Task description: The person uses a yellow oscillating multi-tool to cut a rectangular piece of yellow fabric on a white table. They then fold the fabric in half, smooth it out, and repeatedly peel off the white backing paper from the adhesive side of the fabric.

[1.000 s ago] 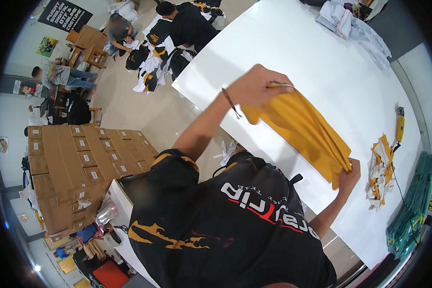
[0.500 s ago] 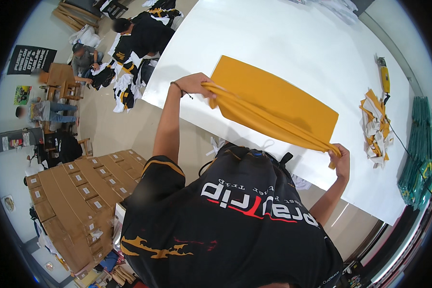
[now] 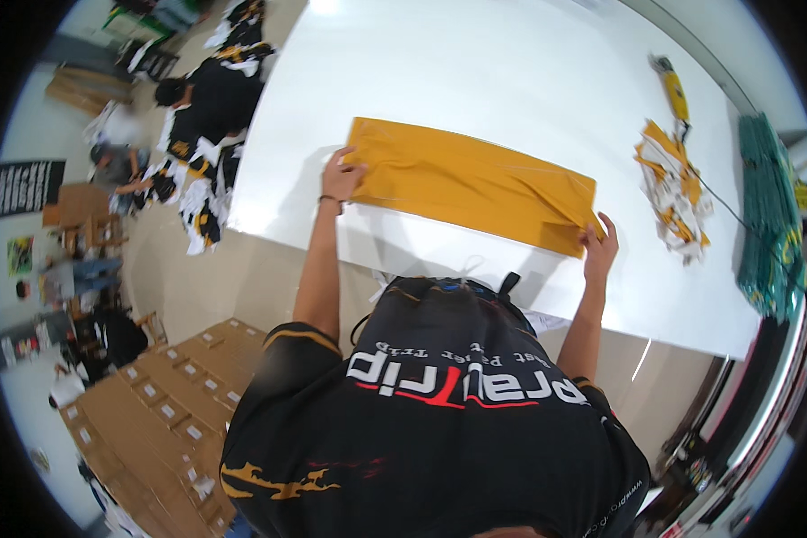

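A long yellow fabric piece [image 3: 462,175] lies spread on the white table [image 3: 475,54] in front of me, slightly wrinkled. At its left end, my left hand [image 3: 339,177] touches the near corner, the thumb and a finger showing apart on the cloth. My right hand [image 3: 601,244] pinches the near right corner, where creases run in toward the fingers. The index finger of that hand stands up off the cloth.
To the right are yellow-and-white scraps [image 3: 671,188], a yellow corded hand tool [image 3: 674,92] and green plastic-wrapped bundles [image 3: 767,224]. Cardboard boxes [image 3: 152,421] are stacked at lower left. A person in black [image 3: 220,99] and others are beside clothing piles [image 3: 202,193] on the floor.
The yellow fabric's near edge, bunched up between both hands before, now lies down on the table. My left hand has loosened its hold. The head view has shifted.
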Demonstrator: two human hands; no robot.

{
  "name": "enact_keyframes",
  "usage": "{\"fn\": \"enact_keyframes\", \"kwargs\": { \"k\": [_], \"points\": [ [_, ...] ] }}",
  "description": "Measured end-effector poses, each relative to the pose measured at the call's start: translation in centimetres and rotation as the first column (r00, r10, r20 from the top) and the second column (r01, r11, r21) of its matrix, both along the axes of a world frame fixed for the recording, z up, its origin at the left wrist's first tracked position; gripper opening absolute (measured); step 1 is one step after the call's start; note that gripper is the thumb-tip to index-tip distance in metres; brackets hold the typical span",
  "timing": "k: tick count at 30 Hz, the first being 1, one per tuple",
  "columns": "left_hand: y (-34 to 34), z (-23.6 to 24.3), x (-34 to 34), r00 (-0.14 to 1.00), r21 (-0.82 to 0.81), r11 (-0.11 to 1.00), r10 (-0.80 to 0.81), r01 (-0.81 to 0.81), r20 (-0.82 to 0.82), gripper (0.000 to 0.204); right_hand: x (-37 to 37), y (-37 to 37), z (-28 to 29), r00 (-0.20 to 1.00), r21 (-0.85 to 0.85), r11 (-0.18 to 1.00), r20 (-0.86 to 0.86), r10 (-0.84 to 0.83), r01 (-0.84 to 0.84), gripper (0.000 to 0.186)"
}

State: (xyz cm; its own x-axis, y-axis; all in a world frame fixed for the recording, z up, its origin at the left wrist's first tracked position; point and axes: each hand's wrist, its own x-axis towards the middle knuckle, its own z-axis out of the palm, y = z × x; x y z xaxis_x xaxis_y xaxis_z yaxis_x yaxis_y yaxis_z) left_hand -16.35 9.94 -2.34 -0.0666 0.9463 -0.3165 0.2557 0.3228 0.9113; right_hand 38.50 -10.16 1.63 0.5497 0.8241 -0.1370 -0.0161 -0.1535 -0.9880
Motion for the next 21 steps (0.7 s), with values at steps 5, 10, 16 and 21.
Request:
{"fn": "enact_keyframes", "kwargs": {
  "k": [5, 10, 16, 21],
  "points": [
    [2.4, 3.7, 0.7, 0.996, 0.201, 0.979, 0.057, -0.041, -0.074, 0.038, 2.2, 1.9, 2.0, 0.963, -0.055, 0.994, 0.257, -0.08, 0.098, 0.029],
    [7.8, 5.8, 1.6, 0.997, 0.254, 0.965, 0.042, -0.059, 0.07, 0.036, 3.8, 7.1, 6.0, 0.949, -0.064, 0.97, 0.233, -0.215, 0.235, 0.024],
    [11.3, 12.5, 3.2, 0.979, 0.354, 0.931, 0.014, -0.086, 0.202, 0.039, 5.3, 9.9, 9.9, 0.928, 0.258, 0.899, -0.221, -0.301, 0.353, 0.03],
    [8.7, 12.5, 1.8, 0.979, 0.312, 0.946, 0.029, -0.092, 0.201, 0.04, 5.1, 5.6, 7.8, 0.963, 0.172, 0.949, 0.012, -0.269, 0.263, 0.032]
  ]
}}
